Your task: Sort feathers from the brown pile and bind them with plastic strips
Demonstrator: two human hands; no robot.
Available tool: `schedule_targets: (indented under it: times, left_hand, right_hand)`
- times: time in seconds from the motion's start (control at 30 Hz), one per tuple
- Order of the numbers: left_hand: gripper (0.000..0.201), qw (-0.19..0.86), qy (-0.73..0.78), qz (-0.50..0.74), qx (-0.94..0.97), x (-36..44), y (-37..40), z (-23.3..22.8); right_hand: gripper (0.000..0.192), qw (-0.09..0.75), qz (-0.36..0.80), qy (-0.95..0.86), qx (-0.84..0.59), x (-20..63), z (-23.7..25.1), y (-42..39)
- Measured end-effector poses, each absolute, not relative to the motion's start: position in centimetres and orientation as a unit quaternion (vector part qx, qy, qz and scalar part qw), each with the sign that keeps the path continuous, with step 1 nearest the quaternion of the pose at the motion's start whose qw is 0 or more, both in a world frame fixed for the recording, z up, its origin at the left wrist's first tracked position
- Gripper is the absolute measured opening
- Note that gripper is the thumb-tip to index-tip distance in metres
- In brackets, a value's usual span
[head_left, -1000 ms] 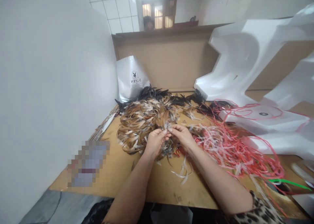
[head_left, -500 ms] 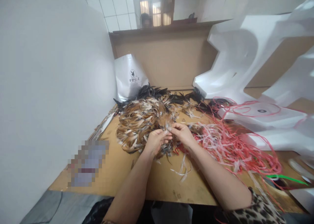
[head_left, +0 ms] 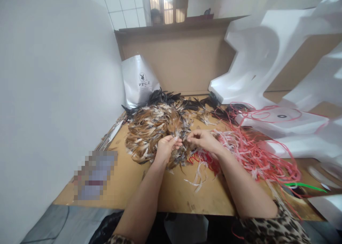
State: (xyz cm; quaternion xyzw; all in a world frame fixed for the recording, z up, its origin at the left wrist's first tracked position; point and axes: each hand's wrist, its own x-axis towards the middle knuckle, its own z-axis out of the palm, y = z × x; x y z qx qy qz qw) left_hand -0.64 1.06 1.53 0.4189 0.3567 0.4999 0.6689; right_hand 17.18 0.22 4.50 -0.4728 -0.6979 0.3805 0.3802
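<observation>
Red strings (head_left: pixel 256 154) beside feather pile (head_left: pixel 155 126)

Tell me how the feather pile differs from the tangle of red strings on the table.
The feather pile is brown, white and black; the red strings are red and pinkish-white. The feathers are short and lie heaped to the left, under the left hand; the strings are long loops sprawling to the right, past the right hand. Both lie loose on the cardboard-covered table.

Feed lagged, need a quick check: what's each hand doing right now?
Left hand: fingers curled, pinching feathers at the pile's near edge.
Right hand: fingertips pinched together by the feathers; what it holds cannot be told.
</observation>
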Motion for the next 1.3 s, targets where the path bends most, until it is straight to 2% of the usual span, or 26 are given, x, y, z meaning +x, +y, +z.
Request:
schedule_targets:
  times: [0.2,0.37,0.43,0.5,0.6,0.7,0.87,1.3]
  left_hand:
    - [0.023,0.671,0.349,0.504,0.417,-0.7,1.1,1.4]
    - [0.023,0.674,0.345,0.501,0.419,-0.6,1.0,1.3]
    - [0.022,0.676,0.344,0.503,0.415,-0.6,1.1,1.3]
    - [0.022,0.680,0.341,0.507,0.406,-0.6,1.1,1.2]
    - [0.022,0.697,0.330,0.506,0.388,-0.5,1.1,1.3]
    - [0.021,0.723,0.317,0.484,0.376,-0.4,0.9,1.4]
    - [0.021,0.748,0.305,0.437,0.396,-0.1,0.3,1.5]
    - [0.021,0.767,0.293,0.422,0.385,0.2,0.0,1.7]
  right_hand:
    - [0.015,0.197,0.217,-0.817,-0.496,18.9,3.5,0.2]
    - [0.015,0.123,0.090,-0.833,-0.533,17.7,2.6,-0.2]
    - [0.012,0.154,0.084,-0.819,-0.547,17.4,2.3,-0.1]
    - [0.011,0.240,0.139,-0.790,-0.547,17.3,2.2,0.2]
    - [0.014,0.407,0.322,-0.675,-0.524,17.4,2.2,0.5]
    - [0.022,0.502,0.483,-0.521,-0.493,17.3,2.5,0.5]
    - [0.028,0.546,0.586,-0.427,-0.419,16.5,2.8,0.2]
    - [0.030,0.541,0.573,-0.434,-0.436,14.7,2.7,-0.5]
